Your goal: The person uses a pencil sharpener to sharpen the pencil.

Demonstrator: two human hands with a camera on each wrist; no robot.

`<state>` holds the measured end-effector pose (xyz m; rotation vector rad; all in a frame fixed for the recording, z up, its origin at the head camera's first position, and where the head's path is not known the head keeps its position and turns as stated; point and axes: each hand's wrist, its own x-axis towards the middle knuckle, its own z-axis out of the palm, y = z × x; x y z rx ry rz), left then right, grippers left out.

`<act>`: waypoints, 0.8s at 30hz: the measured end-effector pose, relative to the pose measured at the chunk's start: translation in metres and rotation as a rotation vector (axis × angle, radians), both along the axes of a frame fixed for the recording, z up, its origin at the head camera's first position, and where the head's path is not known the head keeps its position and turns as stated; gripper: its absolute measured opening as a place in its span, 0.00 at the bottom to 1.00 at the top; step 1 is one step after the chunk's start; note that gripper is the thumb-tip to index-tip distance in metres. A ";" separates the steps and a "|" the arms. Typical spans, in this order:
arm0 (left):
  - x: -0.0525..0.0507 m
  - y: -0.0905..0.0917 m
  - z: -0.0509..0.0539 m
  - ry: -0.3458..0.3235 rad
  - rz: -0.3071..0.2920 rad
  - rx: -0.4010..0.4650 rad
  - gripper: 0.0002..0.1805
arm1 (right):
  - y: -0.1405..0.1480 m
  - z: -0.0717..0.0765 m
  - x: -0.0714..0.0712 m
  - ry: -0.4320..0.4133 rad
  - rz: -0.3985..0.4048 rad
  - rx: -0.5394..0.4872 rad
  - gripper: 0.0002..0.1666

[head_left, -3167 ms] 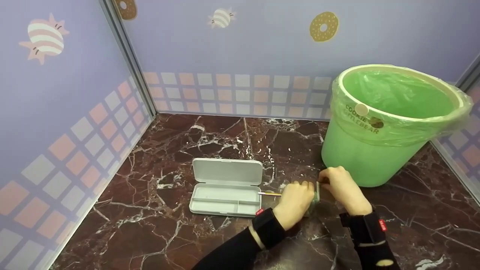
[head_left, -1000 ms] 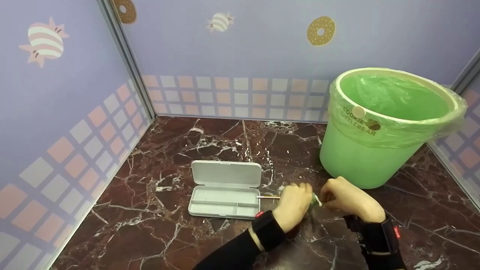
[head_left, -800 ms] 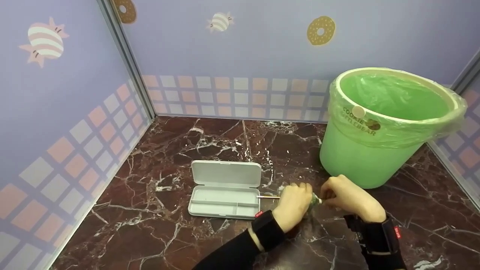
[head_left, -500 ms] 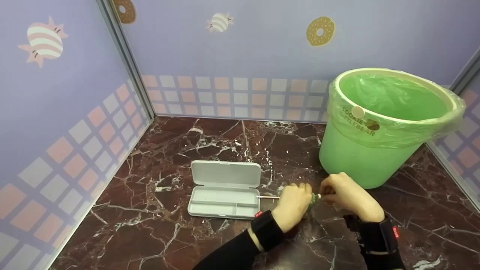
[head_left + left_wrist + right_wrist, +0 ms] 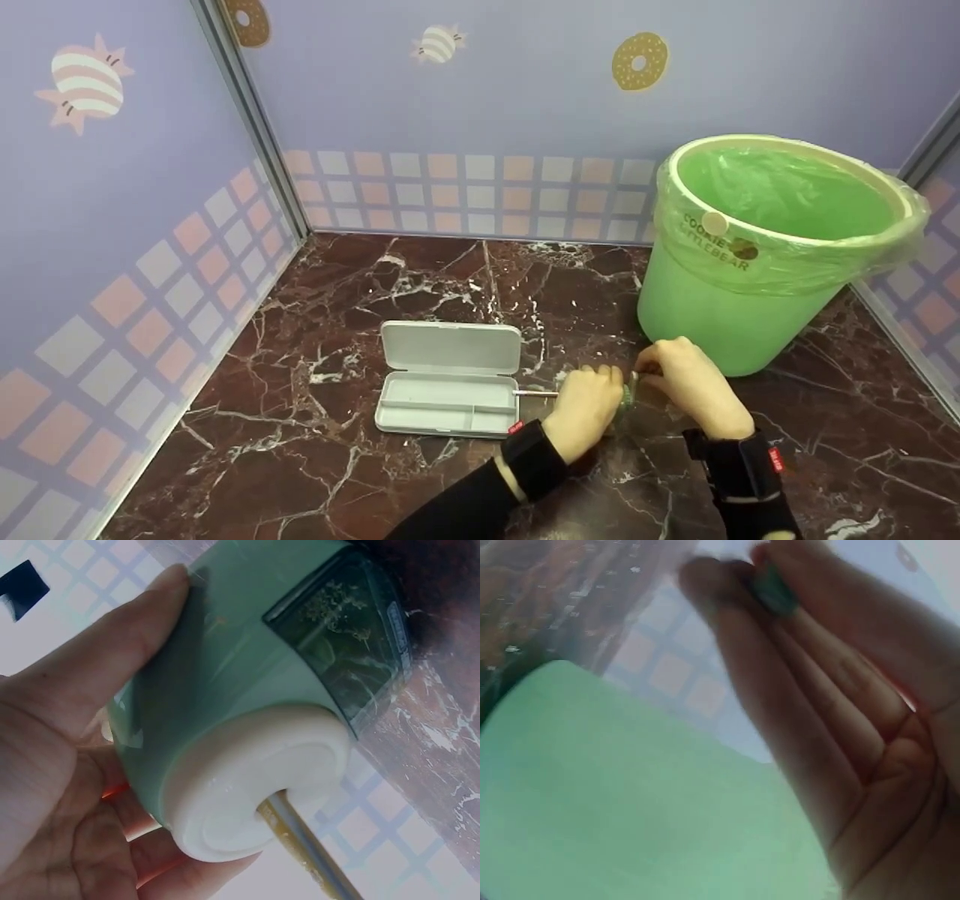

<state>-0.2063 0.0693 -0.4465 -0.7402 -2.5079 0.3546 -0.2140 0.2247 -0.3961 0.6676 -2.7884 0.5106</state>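
My left hand (image 5: 589, 409) grips a green pencil sharpener (image 5: 232, 652) lying on its side, thumb on the body and fingers around the other side in the left wrist view. A pencil (image 5: 304, 840) sticks into the hole of its white round front; in the head view its end reaches the right edge of the pencil case (image 5: 431, 387). A dark see-through shavings drawer (image 5: 337, 637) shows bits inside. At the sharpener's far end, my right hand (image 5: 690, 382) pinches the small green knob (image 5: 774, 591) of the crank (image 5: 634, 384) between thumb and fingertips.
The pencil case stands with its lid raised, its divided tray facing up. A green trash bin (image 5: 720, 322) with a clear liner is close beyond my right hand. Patterned panels (image 5: 465, 112) border the dark marble-look tabletop (image 5: 300, 480) at the back and sides.
My right hand goes round with the crank: high at first, lower about a second ago, then up again and slightly left. My left hand, the sharpener and the pencil stay nearly in place.
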 end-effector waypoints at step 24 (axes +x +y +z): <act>-0.001 -0.002 0.000 -0.016 -0.019 -0.018 0.27 | 0.000 -0.035 -0.026 0.030 -0.105 -0.004 0.08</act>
